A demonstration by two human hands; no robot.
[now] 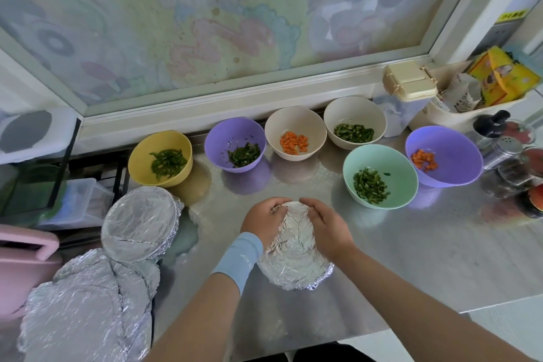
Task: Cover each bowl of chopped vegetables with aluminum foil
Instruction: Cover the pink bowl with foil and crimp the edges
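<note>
The person's left hand (262, 219) and right hand (326, 225) are grasping the foil-covered bowl (296, 256) on the counter (411, 244), fingers (274, 203) curling over the foil at its far rim. Beyond the fingers, the mint bowl (396, 161) and yellow bowl (164, 141) are standing uncovered, holding chopped greens. Left of the left fingers, another wrapped bowl (141, 223) is sitting well apart.

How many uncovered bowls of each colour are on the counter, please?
Yellow bowl: 1
Purple bowls: 2
Beige bowls: 2
Mint green bowl: 1
Total: 6 uncovered bowls
</note>
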